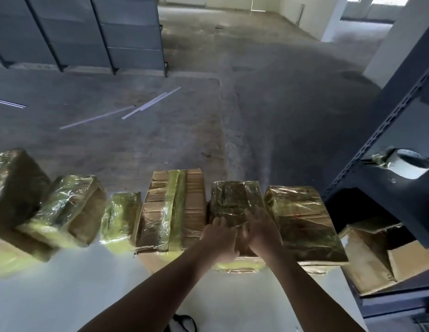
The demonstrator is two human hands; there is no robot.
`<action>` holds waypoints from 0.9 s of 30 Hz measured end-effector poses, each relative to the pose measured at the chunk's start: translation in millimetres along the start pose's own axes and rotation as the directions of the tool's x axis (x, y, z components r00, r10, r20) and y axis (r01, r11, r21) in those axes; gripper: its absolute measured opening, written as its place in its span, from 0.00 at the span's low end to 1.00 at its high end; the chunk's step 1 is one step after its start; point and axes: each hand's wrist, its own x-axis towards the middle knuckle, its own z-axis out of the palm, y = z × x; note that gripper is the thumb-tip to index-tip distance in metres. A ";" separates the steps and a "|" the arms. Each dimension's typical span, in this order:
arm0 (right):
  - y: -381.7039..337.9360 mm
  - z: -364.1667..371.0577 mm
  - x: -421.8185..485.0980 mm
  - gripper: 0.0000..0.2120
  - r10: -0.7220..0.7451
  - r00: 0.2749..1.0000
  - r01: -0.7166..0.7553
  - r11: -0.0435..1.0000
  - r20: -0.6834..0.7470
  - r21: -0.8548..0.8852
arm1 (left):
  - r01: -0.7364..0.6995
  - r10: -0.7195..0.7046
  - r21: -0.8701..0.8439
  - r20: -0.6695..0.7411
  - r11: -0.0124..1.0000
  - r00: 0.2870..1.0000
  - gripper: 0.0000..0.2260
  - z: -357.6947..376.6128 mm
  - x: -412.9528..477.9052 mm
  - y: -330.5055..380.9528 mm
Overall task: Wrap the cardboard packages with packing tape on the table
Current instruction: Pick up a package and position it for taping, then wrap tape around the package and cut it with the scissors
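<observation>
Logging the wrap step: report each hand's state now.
Left hand: grips the wrapped package, fingers curled.
Right hand: open, fingers pressing the same package's top.
</observation>
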 end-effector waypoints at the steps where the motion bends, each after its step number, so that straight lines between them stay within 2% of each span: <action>1: -0.4 -0.9 -1.8 0.24 -0.014 1.000 0.015 1.000 0.023 -0.010 | -0.020 0.019 0.070 0.008 0.997 1.000 0.30 3.9 -0.1 0.6; 3: -0.2 -2.0 -3.8 0.24 -0.006 0.998 0.006 1.000 0.066 -0.012 | -0.041 0.041 0.155 0.004 0.987 0.999 0.33 10.8 0.5 1.5; 5: -1.3 -3.1 -3.2 0.24 0.007 0.997 -0.006 1.000 0.082 -0.015 | -0.053 0.055 0.167 -0.003 0.984 0.999 0.33 13.3 -1.2 1.2; 7: -8.7 -8.0 -2.4 0.23 0.003 0.996 -0.005 1.000 0.089 0.014 | -0.075 0.076 0.032 -0.033 0.997 0.997 0.30 11.1 -4.9 -2.2; 10: -29.5 -18.6 -1.3 0.17 -0.042 0.998 0.032 0.982 0.050 0.186 | -0.162 0.093 -0.291 -0.236 0.943 0.967 0.17 -2.4 -16.0 -11.1; 12: -46.8 -23.7 1.5 0.18 -0.077 0.997 0.067 0.959 0.025 0.274 | -0.197 0.055 -0.381 -0.353 0.903 0.934 0.10 -15.2 -24.9 -22.1; 15: -73.2 -27.1 5.0 0.19 -0.077 0.996 0.058 0.916 0.033 0.397 | -0.186 -0.076 -0.419 -0.534 0.889 0.842 0.10 -31.6 -38.6 -47.3; 18: -100.3 -28.6 9.3 0.17 -0.040 0.994 -0.012 0.886 0.103 0.463 | -0.054 -0.256 -0.423 -0.640 0.905 0.724 0.08 -29.9 -52.7 -84.4; 20: -115.7 -27.6 12.3 0.18 -0.005 0.993 -0.050 0.891 0.122 0.450 | 0.109 -0.419 -0.481 -0.603 0.870 0.679 0.11 -21.6 -62.2 -112.9; 22: -129.3 -22.7 15.0 0.27 0.036 0.993 -0.083 0.893 0.113 0.442 | 0.256 -0.533 -0.523 -0.490 0.813 0.690 0.18 -11.2 -70.1 -140.0; 23: -136.3 -18.7 16.8 0.32 0.054 0.992 -0.097 0.892 0.110 0.441 | 0.297 -0.553 -0.532 -0.425 0.793 0.717 0.23 -5.4 -71.7 -153.1; 27: -166.3 -17.3 15.7 0.40 0.173 0.975 -0.209 0.928 0.139 0.309 | 0.280 -0.539 -0.693 -0.185 0.664 0.821 0.36 9.0 -67.8 -185.2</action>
